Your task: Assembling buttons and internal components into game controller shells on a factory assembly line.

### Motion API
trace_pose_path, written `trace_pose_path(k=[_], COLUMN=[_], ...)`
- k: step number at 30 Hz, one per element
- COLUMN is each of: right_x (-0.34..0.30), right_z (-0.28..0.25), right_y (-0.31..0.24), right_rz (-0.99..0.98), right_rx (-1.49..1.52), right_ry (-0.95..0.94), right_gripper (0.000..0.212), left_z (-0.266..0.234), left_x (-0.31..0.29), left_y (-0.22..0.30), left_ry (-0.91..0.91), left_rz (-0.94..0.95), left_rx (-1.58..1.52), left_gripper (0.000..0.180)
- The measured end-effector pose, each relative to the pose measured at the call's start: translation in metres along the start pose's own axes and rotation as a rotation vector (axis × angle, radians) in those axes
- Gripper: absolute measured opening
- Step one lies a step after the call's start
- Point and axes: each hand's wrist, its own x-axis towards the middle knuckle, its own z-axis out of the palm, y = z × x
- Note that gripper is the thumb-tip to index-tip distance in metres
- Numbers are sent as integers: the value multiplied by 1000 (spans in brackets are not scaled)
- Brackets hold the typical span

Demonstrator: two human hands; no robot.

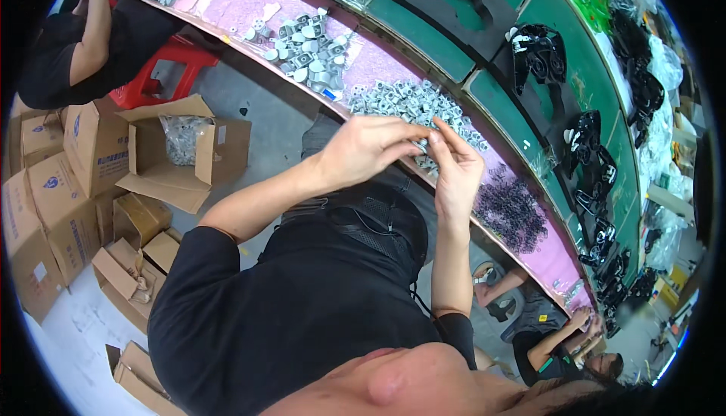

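My left hand [367,151] and my right hand [458,170] meet fingertip to fingertip over the near edge of the pink-topped bench [386,54]. Thumbs and forefingers of both are closed in a pinch. What they hold is small and mostly covered by the fingers; I cannot make out its kind. Right behind them lies a heap of small grey parts [408,102]. Left of it is a looser pile of larger grey rounded parts [306,49], and to the right a heap of tiny dark parts [512,210].
A green conveyor [431,35] carrying black moulded pieces [538,57] runs behind the bench. On the left stand an open carton [185,147] with a bag of parts, stacked cartons [57,215] and a red stool [174,57]. Co-workers sit at far left [83,53] and lower right [556,348].
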Motion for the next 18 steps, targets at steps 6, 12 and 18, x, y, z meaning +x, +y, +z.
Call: trace_pose_path(k=[6, 12, 18], right_x=[12, 13, 19], right_z=[21, 51, 73], right_y=[7, 2, 1], right_rz=[128, 103, 52], right_rx=[91, 148, 110], right_ry=[-116, -121, -179], right_gripper=[32, 34, 38], left_z=[-30, -26, -43], left_x=[-7, -13, -16], left_y=[-10, -13, -18], left_ry=[33, 196, 194], left_rz=[-36, -45, -122], left_rx=[53, -5, -57], left_gripper=[23, 29, 28])
